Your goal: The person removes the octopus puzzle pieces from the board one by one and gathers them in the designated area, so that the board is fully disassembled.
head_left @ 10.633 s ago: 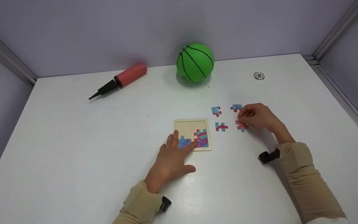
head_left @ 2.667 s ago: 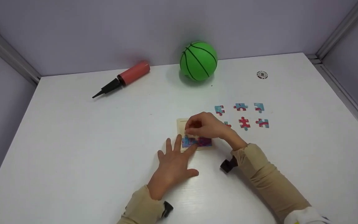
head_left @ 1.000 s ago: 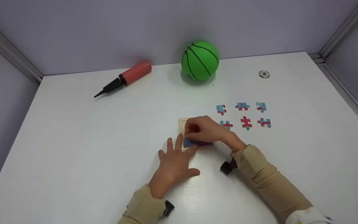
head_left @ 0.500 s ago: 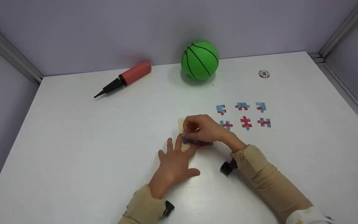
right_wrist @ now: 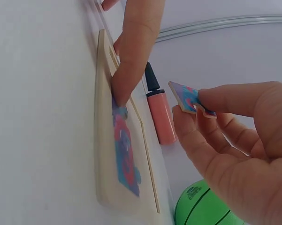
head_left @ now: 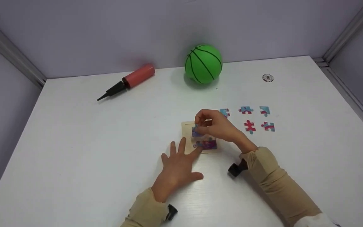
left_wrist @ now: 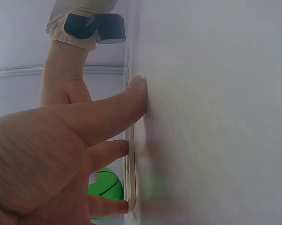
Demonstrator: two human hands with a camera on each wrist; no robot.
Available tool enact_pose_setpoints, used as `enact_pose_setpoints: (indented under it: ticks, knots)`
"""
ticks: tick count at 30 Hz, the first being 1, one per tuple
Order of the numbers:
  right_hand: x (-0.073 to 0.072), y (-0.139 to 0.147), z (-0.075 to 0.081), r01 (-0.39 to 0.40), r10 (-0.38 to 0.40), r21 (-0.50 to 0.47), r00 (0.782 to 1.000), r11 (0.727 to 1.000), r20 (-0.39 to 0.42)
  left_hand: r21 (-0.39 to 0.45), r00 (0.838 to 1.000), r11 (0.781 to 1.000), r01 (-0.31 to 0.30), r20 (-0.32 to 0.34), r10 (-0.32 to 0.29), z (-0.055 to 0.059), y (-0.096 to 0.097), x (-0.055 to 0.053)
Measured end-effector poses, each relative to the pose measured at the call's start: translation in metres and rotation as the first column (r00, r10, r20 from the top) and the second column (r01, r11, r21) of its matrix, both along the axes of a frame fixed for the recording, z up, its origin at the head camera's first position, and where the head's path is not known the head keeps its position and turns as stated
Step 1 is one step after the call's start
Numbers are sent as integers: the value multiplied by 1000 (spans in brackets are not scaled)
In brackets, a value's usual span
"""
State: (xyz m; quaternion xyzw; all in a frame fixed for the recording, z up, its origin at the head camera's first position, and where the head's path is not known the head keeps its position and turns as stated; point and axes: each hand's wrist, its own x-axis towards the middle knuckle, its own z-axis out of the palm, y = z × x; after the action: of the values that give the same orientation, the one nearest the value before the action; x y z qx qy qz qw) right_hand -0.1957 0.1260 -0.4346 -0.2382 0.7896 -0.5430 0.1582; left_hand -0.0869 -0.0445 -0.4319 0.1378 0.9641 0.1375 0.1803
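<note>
My right hand (head_left: 217,126) pinches a blue and purple jigsaw puzzle piece (right_wrist: 187,98) between thumb and fingers, raised above the wooden puzzle tray (head_left: 185,127). In the right wrist view the piece is tilted and apart from the tray. Joined blue, pink and purple pieces (right_wrist: 125,154) lie along the tray's near side; its near left corner shows bare wood. My left hand (head_left: 176,170) is spread, with fingertips on the tray's near left part. Its index fingertip presses the joined pieces. The right hand hides part of the tray.
Several loose puzzle pieces, including a red one (head_left: 249,126), lie right of the tray, one partly hidden by the right hand. Behind stand a green ball (head_left: 204,64) and a red and black hand pump (head_left: 139,76). A poker chip (head_left: 267,78) lies at the far right.
My right hand went from the loose pieces at right to the tray. In the last half second it lifted a piece from the near left corner. The left hand stays put.
</note>
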Motion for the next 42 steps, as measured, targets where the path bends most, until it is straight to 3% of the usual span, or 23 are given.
enact_pose_setpoints:
  ticks: [5,12,28,36,42]
  knots:
    - [2,14,-2,1,0,-14,999,1000,45,8,1000,1000,-4,-2,4,0,1,-1]
    - [7,41,-5,69,-72,47,996,997,61,44,1000,999,-10,-6,10,2,-2,2]
    - [18,102,-13,146,-153,156,988,977,34,94,999,995,-35,-3,35,3,-1,5]
    - [21,104,-13,102,-125,239,989,966,79,92,999,995,-34,-6,35,2,0,5]
    - [22,98,-14,75,-78,341,997,937,-3,94,999,995,-38,-3,39,0,-1,4]
